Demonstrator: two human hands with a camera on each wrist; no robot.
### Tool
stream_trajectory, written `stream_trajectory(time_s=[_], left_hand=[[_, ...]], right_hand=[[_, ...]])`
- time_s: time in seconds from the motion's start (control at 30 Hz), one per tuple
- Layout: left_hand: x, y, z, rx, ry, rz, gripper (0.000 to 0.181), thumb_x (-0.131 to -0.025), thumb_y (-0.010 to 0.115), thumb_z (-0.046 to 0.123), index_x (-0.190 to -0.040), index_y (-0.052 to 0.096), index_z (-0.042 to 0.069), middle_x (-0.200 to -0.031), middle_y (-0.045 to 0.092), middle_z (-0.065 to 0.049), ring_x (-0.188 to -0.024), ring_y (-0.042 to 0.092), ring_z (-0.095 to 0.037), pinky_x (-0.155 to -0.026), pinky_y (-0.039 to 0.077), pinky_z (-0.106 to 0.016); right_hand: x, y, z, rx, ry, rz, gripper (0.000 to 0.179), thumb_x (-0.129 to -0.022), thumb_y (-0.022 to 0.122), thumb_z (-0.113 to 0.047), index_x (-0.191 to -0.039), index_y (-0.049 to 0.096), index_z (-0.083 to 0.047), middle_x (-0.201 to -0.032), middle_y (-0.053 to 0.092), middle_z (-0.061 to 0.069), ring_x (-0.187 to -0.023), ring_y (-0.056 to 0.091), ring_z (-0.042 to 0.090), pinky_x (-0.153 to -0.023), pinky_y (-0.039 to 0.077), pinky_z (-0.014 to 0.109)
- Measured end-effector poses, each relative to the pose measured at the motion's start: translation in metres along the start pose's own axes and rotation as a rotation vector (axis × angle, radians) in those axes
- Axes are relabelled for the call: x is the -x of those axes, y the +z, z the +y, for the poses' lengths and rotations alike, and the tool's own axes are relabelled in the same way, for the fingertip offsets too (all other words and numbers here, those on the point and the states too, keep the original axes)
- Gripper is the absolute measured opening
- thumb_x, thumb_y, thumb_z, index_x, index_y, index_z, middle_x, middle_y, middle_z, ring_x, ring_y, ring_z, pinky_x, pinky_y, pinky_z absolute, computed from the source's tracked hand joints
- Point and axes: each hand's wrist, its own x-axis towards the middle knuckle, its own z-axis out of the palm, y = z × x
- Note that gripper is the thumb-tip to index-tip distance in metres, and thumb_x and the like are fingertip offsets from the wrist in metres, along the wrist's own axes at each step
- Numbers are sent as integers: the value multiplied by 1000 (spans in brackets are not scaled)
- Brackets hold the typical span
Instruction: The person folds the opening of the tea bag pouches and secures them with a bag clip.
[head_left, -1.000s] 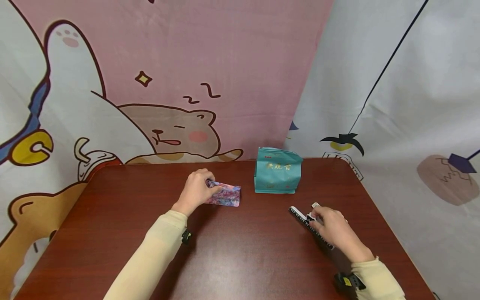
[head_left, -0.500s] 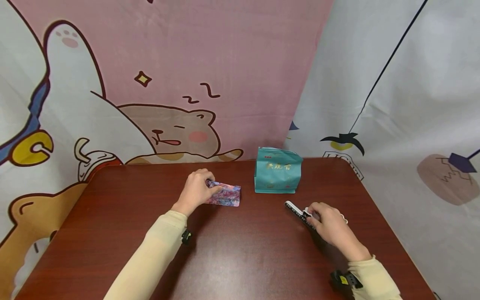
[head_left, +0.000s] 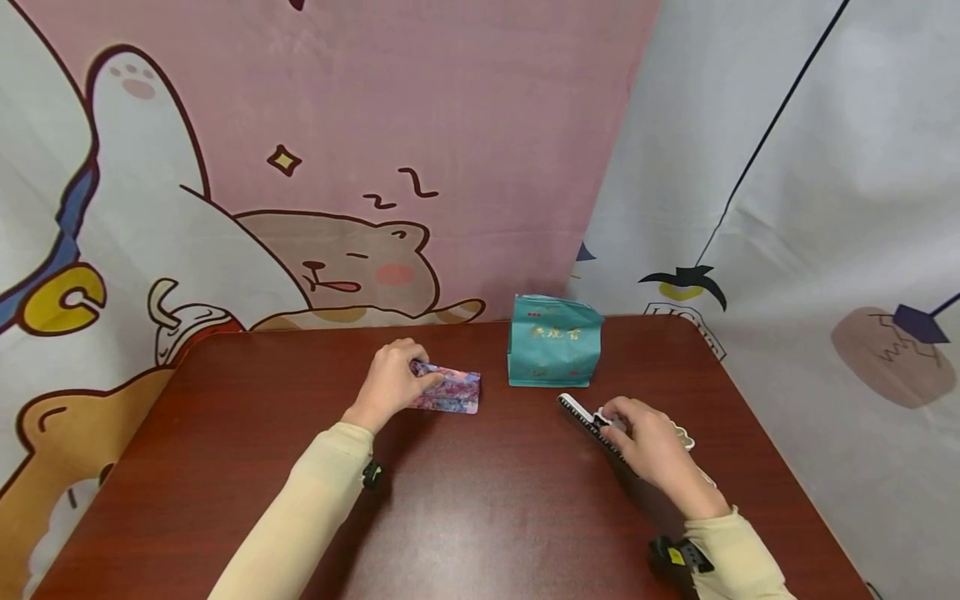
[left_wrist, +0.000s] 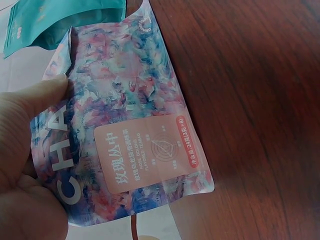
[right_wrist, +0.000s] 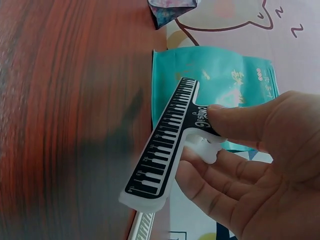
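In the head view my left hand (head_left: 390,379) grips a tea pouch (left_wrist: 125,90) with a pink, blue and purple painted pattern and a pink label. The thumb lies along the pouch's edge and the fingers are behind it. My right hand (head_left: 648,442) pinches a long bag clip (right_wrist: 162,145) printed with black and white piano keys, thumb on its black handle tab. The clip slants over the table, and its handle is partly covered by the thumb. Behind that clip stands a teal bag (head_left: 555,346) with gold lettering.
A second, pale clip (head_left: 684,437) lies on the dark red wooden table (head_left: 480,508), partly hidden behind my right hand. A printed cartoon curtain (head_left: 480,150) rises along the table's back edge, close behind the teal bag.
My right hand has moved left and farther away with the piano-key clip, uncovering more of the pale clip. My left hand and the pouch have stayed in place.
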Motion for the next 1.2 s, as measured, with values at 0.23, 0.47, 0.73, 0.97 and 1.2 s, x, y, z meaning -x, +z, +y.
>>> stream_trajectory(time_s=[0.23,0.47,0.73,0.97,1.2], left_hand=[[0,0,0,-2,-12,-7,26,-79,92,22,-87,74,6,-84,63,-3,-81,58,-23,-75,54,-39],[1,0,1,4,1,2,26,-78,93,21,-86,74,6,-83,63,-4,-80,57,-23,-74,53,-40],[1,0,1,4,1,-4,26,-78,93,21,-86,73,6,-84,63,-4,-80,58,-23,-74,53,-39],[1,-1,1,3,2,0,27,-77,93,21,-86,73,6,-83,63,-4,-80,58,-23,-75,54,-41],[0,1,-1,1,6,3,26,-78,93,21,-86,74,6,-83,63,-3,-80,58,-22,-74,54,-39]], right_hand=[[-4,4,-5,-35,-39,43,23,-83,83,1,-98,70,-10,-91,70,4,-74,60,16,-66,50,38],[-7,7,-9,-74,-33,28,23,-85,81,1,-100,69,-12,-90,70,0,-75,59,13,-66,50,34],[-10,9,-15,-104,-11,34,24,-84,83,-1,-99,67,-11,-92,73,3,-70,56,11,-65,47,32],[-13,12,-19,-106,-14,49,30,-83,84,-1,-106,68,-9,-96,75,6,-71,58,12,-66,48,33],[-16,13,-24,-135,-15,58,39,-84,83,-1,-121,69,-3,-98,76,7,-78,67,18,-70,53,37]])
